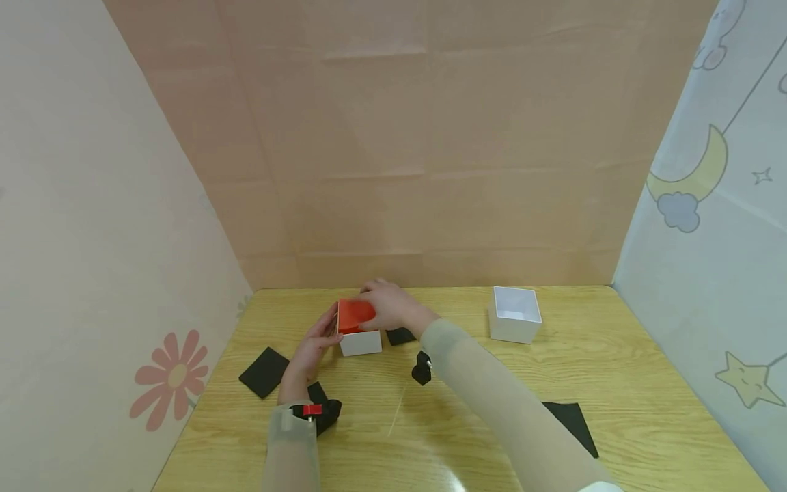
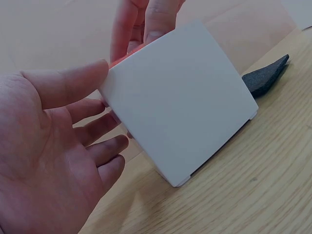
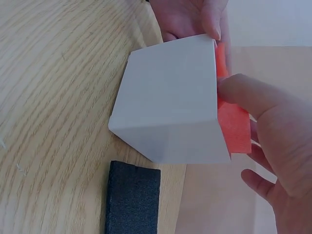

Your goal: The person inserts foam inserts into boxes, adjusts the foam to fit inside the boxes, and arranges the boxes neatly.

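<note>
The red pad (image 3: pixel 235 129) sits in the mouth of the white box (image 1: pixel 361 344), partly above its rim. The right hand's (image 1: pixel 389 304) grip appears pinched on the pad; the left hand's (image 1: pixel 310 348) lightly clasps the box's near left corner. If that light grip slips while the pad snags, the box could tip or skid on the bench (image 1: pixel 381 383). A black pad (image 1: pixel 402 336) lies just beside it; another white box (image 1: pixel 514 331) stands well apart. The first box's inside is hidden, and the right hand blurs in the head view.
</note>
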Demonstrator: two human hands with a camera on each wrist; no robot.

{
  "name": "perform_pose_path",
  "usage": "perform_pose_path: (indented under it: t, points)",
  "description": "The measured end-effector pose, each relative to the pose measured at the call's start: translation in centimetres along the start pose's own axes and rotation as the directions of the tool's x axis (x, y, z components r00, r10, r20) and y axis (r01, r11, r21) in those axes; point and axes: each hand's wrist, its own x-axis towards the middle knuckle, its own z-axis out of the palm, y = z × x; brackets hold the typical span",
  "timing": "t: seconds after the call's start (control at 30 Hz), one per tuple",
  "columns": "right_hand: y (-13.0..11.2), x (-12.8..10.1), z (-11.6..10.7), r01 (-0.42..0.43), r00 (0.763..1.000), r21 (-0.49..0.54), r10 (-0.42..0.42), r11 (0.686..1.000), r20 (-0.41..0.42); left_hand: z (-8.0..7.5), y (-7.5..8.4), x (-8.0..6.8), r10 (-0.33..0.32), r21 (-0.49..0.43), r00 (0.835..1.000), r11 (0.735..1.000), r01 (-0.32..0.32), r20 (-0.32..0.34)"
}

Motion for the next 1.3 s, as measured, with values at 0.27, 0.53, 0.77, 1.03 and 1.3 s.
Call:
perform_pose_path:
  t: [0.27, 0.53, 0.77, 1.03, 1.3]
  points:
    - [0.3, 0.3, 0.3, -0.024, 0.999, -0.002, 0.024, 1.000, 0.031, 0.3, 0.3, -0.2, -0.007, -0.007, 1.000, 1.000, 0.007, -0.009]
    - [-0.1, 0.4, 0.1, -0.040, 0.997, -0.039, 0.042, 0.998, 0.059, 0.3, 0.1, -0.3, -0.003, -0.001, 1.000, 1.000, 0.003, -0.025]
    - [0.0, 0.7, 0.0, -0.045, 0.996, -0.022, 0.047, 0.999, 0.070, 0.2, 0.1, -0.2, 0.010, -0.004, 1.000, 1.000, -0.010, 0.000]
    - [0.1, 0.8, 0.2, -0.049, 0.998, -0.001, 0.049, 0.999, 0.033, 0.2, -0.2, 0.0, 0.007, -0.008, 1.000, 1.000, -0.007, 0.002]
    - [-0.1, 1.1, 0.4, -0.069, 0.997, -0.051, 0.071, 0.996, 0.036, 0.1, -0.5, 0.1, 0.005, -0.011, 1.000, 1.000, -0.005, -0.009]
